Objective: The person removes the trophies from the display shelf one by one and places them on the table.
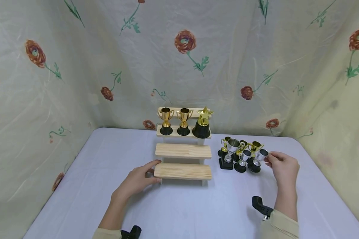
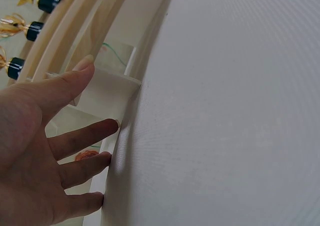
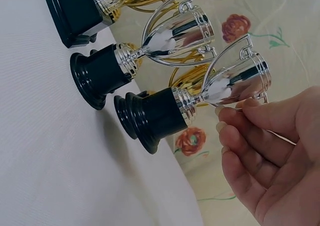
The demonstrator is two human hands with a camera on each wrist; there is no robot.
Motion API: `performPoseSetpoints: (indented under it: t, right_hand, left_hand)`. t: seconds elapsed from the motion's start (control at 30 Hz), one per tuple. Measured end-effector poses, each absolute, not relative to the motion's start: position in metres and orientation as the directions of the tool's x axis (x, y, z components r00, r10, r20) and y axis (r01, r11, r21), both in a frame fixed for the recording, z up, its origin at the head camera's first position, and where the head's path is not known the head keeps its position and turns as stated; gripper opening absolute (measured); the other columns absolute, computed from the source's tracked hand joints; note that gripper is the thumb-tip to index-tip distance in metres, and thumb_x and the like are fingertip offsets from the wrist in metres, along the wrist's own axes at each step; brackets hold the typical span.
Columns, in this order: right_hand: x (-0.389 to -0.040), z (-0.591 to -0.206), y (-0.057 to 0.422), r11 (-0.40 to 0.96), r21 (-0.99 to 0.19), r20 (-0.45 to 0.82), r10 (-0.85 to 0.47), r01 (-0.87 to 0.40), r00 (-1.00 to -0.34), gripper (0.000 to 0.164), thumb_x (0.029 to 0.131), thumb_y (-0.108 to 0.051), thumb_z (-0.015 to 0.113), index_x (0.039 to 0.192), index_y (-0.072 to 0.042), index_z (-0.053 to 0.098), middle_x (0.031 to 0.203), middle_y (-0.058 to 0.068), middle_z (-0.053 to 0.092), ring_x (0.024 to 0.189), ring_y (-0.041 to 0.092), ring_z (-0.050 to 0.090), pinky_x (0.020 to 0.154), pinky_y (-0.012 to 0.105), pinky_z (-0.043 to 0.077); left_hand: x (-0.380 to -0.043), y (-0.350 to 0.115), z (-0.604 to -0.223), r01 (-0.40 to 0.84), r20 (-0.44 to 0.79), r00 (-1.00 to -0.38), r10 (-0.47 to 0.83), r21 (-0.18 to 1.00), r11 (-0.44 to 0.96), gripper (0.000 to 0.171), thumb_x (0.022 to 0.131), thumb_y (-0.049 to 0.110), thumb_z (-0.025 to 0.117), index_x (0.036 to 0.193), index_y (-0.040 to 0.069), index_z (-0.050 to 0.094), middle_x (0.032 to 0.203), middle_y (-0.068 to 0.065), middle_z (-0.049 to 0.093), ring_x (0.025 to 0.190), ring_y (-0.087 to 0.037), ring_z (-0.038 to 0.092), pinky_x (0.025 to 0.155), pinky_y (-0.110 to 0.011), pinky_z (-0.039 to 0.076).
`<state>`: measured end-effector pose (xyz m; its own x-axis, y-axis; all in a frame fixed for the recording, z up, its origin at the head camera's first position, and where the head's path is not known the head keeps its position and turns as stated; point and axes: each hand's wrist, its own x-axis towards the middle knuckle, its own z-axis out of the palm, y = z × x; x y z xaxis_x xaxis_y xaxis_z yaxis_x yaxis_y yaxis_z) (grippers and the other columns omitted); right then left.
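At the far right of a cluster, a small silver trophy cup [image 1: 258, 160] stands on a black round base. My right hand [image 1: 285, 166] pinches its handle between thumb and fingertips, which the right wrist view shows up close beside the silver cup [image 3: 240, 83]. A wooden three-step display stand [image 1: 183, 171] is in the middle of the table. My left hand [image 1: 137, 179] is at the left end of its lowest step. In the left wrist view, the thumb [image 2: 82, 70] touches the step, while the other fingers are spread and fairly straight.
Two gold cups [image 1: 183, 116] and a gold star trophy [image 1: 204, 118] stand in a row on the stand's upper step. Beside the pinched cup are another small silver cup [image 1: 244, 156], a larger silver cup [image 1: 233, 145] and several gold cups. A floral curtain [image 1: 221, 99] hangs behind the white table [image 1: 221, 209].
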<state>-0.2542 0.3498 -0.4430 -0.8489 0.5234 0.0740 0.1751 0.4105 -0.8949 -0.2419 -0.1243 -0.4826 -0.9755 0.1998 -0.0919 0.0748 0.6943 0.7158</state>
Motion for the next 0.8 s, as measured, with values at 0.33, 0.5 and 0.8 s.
performPoseSetpoints:
  t: [0.33, 0.5, 0.8]
  right_hand:
    - [-0.255, -0.447, 0.350, 0.411, -0.896, 0.080, 0.522, 0.168, -0.849, 0.031, 0.098, -0.009, 0.056, 0.120, 0.008, 0.067, 0.057, -0.030, 0.058, 0.058, -0.009, 0.061, 0.061, 0.012, 0.053]
    - [-0.255, -0.450, 0.350, 0.400, -0.901, 0.072, 0.518, 0.167, -0.852, 0.031, 0.097, -0.008, 0.056, 0.119, 0.010, 0.066, 0.055, -0.030, 0.057, 0.057, -0.007, 0.061, 0.061, 0.014, 0.054]
    - [-0.258, -0.455, 0.349, 0.364, -0.913, 0.044, 0.540, 0.186, -0.841, 0.032, 0.096, -0.008, 0.055, 0.120, 0.010, 0.066, 0.054, -0.029, 0.058, 0.056, -0.006, 0.062, 0.061, 0.014, 0.053]
  left_hand:
    - [-0.242, -0.125, -0.482, 0.072, -0.093, -0.976, 0.198, 0.719, 0.692, 0.067, 0.082, 0.040, 0.080, 0.141, 0.043, 0.050, 0.119, -0.002, 0.071, 0.105, -0.021, 0.064, 0.070, -0.033, 0.047]
    - [-0.242, -0.124, -0.482, 0.067, -0.096, -0.977, 0.192, 0.714, 0.697, 0.067, 0.082, 0.040, 0.080, 0.141, 0.043, 0.050, 0.119, -0.001, 0.071, 0.107, -0.022, 0.064, 0.071, -0.034, 0.047]
    - [-0.241, -0.123, -0.482, 0.071, -0.091, -0.978, 0.190, 0.706, 0.705, 0.068, 0.081, 0.041, 0.080, 0.141, 0.044, 0.050, 0.118, 0.000, 0.071, 0.110, -0.022, 0.063, 0.076, -0.037, 0.048]
